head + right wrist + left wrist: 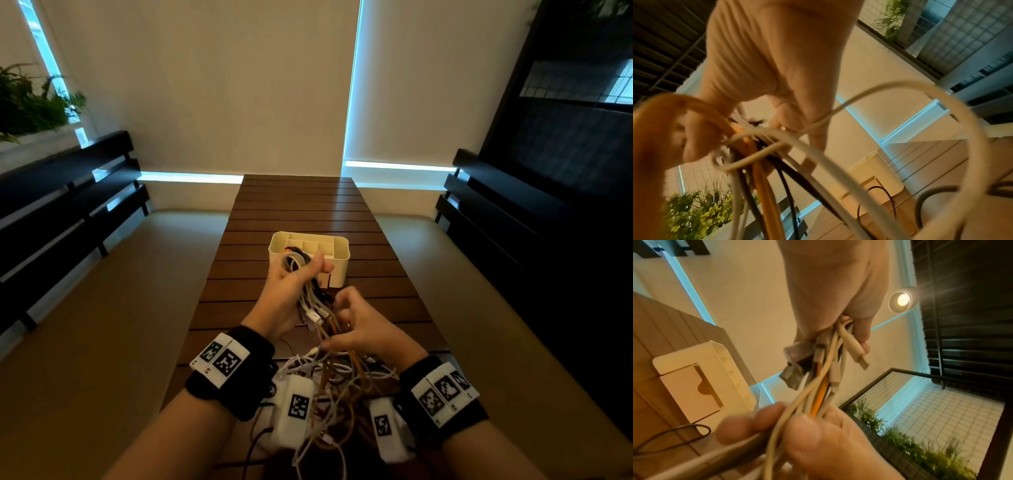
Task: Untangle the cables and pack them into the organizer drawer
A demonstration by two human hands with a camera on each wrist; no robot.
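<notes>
My left hand [299, 274] is raised over the table and grips a bundle of cables [317, 308], white, beige, orange and black, with several plug ends sticking out below the fist. In the left wrist view those connectors [818, 366] hang from the left hand [834, 305]. My right hand [347, 320] pinches the same strands a little lower, its fingers [797, 426] closed round them. The rest of the tangle [339, 380] lies on the table's near end. The white organizer [339, 270] stands just behind my left hand, with some cables in its front compartment.
The slatted wooden table [301, 205] runs away from me, with beige bench seats on both sides. A thin black cable loop [674, 436] lies on the table by the organizer [701, 382]. Loose white and orange loops [859, 113] arc close around my right wrist.
</notes>
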